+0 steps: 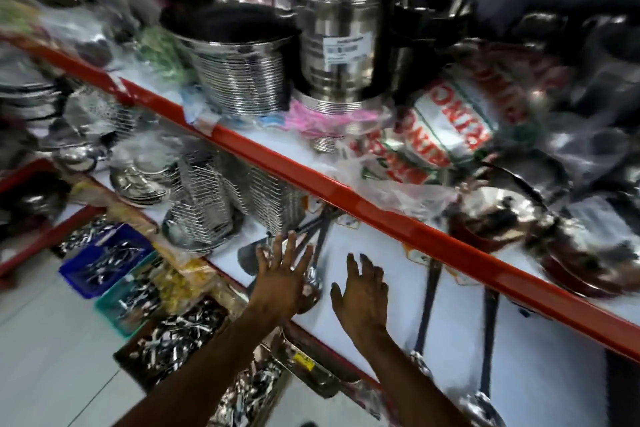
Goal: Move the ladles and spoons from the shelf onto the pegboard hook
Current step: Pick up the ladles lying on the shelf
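On the white lower shelf, a bunch of steel ladles and spoons lies with handles running back under the red shelf edge. My left hand hovers over their bowls, fingers spread, holding nothing. My right hand is open just to the right, above bare shelf. Two long dark-handled ladles lie further right, bowls toward the front edge. No pegboard hook is in view. The picture is motion-blurred.
The red edge of the upper shelf runs diagonally above my hands. Wire cutlery holders stand left of the ladles. Steel pots and a canister sit on top. Bins of cutlery stand on the floor at left.
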The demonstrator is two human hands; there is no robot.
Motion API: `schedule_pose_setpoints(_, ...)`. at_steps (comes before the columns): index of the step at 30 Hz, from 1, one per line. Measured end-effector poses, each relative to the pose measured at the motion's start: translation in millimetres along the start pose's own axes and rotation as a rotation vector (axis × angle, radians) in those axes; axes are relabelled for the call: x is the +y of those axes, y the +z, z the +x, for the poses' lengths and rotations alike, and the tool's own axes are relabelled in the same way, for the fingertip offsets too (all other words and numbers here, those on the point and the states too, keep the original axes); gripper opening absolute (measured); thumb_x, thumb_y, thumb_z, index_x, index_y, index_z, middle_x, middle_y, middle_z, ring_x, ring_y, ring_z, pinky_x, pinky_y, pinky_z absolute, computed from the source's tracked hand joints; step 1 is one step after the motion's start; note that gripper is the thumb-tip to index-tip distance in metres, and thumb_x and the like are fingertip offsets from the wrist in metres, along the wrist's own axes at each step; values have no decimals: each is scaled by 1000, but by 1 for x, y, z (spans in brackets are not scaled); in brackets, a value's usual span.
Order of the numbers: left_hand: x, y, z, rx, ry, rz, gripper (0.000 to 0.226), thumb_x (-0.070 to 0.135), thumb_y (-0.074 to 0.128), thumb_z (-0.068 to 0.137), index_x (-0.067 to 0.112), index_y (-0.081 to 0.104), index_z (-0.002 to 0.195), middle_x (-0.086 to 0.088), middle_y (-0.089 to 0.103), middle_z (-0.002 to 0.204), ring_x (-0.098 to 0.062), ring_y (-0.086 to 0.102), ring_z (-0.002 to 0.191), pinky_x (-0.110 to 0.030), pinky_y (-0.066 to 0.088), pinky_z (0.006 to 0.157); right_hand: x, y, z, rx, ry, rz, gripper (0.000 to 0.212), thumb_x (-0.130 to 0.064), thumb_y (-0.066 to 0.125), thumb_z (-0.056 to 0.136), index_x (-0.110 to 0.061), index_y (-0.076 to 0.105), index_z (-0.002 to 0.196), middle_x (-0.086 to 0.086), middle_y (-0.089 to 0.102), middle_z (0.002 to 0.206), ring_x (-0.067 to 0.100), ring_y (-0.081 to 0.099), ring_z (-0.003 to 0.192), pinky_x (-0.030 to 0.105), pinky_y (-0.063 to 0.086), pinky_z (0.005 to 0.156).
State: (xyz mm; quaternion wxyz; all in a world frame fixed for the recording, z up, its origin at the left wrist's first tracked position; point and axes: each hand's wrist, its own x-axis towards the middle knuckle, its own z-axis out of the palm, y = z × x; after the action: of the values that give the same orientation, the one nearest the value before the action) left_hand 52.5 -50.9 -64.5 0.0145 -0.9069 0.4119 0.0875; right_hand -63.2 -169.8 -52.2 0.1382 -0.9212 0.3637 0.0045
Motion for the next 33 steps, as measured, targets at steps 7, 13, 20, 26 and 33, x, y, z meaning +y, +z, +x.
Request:
schedule_pose_setpoints(7,-35,16,20,8,24,-133,69,26,39,99,28,4,158,-14,-5,169,-37,-12,154,-62,-2,122,-63,15,57,-154,83,86,34,-33,59,90,-13,62,116,11,66,122,27,63,113,33,52,90)
schedule_pose_setpoints(13,-43,15,27,31,66,-159,75,20,46,94,29,7,158,-13,4,169,-34,-7,156,-58,1,125,-72,16,79,-155,154,90,48,-41,65,86,-6,60,118,16,66,123,29,61,115,33,52,89)
schedule_pose_setpoints(20,-33,-1,33,41,16,-167,66,18,39,90,23,24,154,-14,21,165,-38,11,154,-59,19,121,-65,4,83,-195,215,170,63,-48,71,79,-3,57,121,18,62,126,31,58,117,33,50,89)
schedule_pose_setpoints(26,-15,0,39,138,-13,-239,41,34,39,96,15,55,129,-13,66,124,-33,61,113,-48,52,94,-37,-9,82,-162,320,252,70,-53,70,73,-2,58,119,16,64,124,31,60,116,34,51,91)
schedule_pose_setpoints(33,9,26,73,42,-174,-666,18,18,69,87,9,73,101,-9,77,105,-25,72,97,-16,39,73,18,-20,60,-186,450,332,58,-46,71,71,1,63,103,14,71,107,31,67,103,31,53,81)
